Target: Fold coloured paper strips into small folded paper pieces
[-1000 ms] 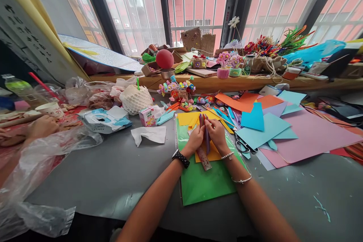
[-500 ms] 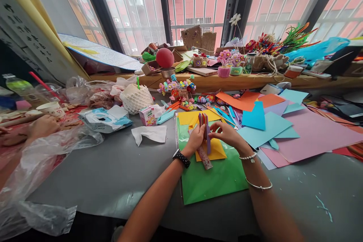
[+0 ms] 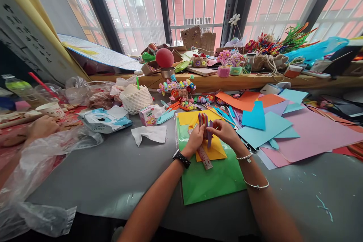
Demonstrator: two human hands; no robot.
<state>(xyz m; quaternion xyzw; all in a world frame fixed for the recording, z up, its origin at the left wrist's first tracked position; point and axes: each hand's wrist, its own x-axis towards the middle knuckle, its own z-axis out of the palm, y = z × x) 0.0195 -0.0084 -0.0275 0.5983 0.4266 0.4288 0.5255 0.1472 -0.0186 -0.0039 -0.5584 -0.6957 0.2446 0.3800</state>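
My left hand is closed around a bundle of coloured paper strips, held upright above the green sheet. At the right side of the bundle hangs a purple paper strip, its upper part pinched by the fingertips of my right hand. Beneath the hands lie a yellow paper piece and a patterned, speckled strip that slants toward me. More yellow paper rests at the far edge of the green sheet.
Coloured card sheets spread over the right. To the left are a white tissue, a wipes pack, a small pink carton and a wrapped coconut. Another person's hand is at far left. Craft flowers stand behind.
My right hand has moved slightly left, and its fingers have closed on the purple strip. The strip sits a little higher and to the right. My left hand has barely moved.
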